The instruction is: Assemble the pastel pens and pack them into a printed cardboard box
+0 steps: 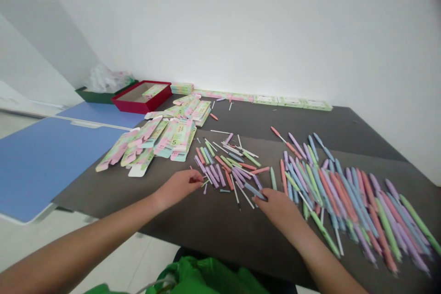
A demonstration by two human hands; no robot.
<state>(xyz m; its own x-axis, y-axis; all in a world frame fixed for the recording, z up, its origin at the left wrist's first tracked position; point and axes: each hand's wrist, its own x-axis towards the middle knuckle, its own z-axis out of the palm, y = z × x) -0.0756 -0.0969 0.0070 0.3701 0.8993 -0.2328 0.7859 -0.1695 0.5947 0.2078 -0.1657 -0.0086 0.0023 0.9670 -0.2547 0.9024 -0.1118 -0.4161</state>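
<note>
While my view hangs over the dark tabletop (213, 225), my left hand (179, 188) sits at a scatter of loose pastel pen barrels and thin white refills (223, 170), thumb and fingertips pinched together on a thin pale sliver (200, 181), too small for me to name. My right hand (275, 209) is at the far side of that scatter, its fingers (260, 197) lying over the end of a slim blue pen barrel (255, 191); whether they clamp it, I cannot tell. Off to the right, a big spread of pastel pens (358, 206) in purple, coral, green and blue fans across the table. To the left lie flattened pale-green printed cartons (160, 135), some marked with a 5. Behind them, an open red box (141, 98) stands beside a dark green box (99, 96), and more flat cartons (292, 101) line the wall edge. A blue folding table (51, 165) meets the left side.
</note>
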